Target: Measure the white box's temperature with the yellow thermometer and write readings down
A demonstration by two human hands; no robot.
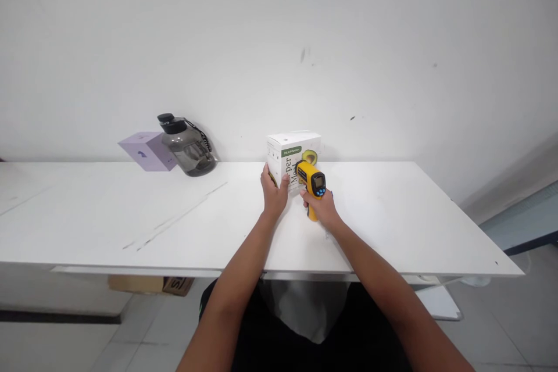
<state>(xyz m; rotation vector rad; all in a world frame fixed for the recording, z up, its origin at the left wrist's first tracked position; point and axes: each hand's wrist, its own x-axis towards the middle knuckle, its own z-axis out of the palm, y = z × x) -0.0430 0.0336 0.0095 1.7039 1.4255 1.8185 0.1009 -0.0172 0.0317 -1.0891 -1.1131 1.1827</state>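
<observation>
A white carton [274,154] printed with a green label and avocados stands upright on the white table, close to the wall. My left hand [274,195] grips its lower left corner, thumb on the front face and fingers round the left side. In my right hand [323,206] is a yellow and black infrared thermometer [310,177], held by its handle. Its nose points at the front of the carton, and its small screen and blue buttons face me. Whether the nose touches the carton I cannot tell.
To the left, a dark translucent water jug [187,148] with a strap leans beside a lilac box [146,151] against the wall. The white table [174,215] ends in a front edge near me. A cardboard box [139,284] sits below it.
</observation>
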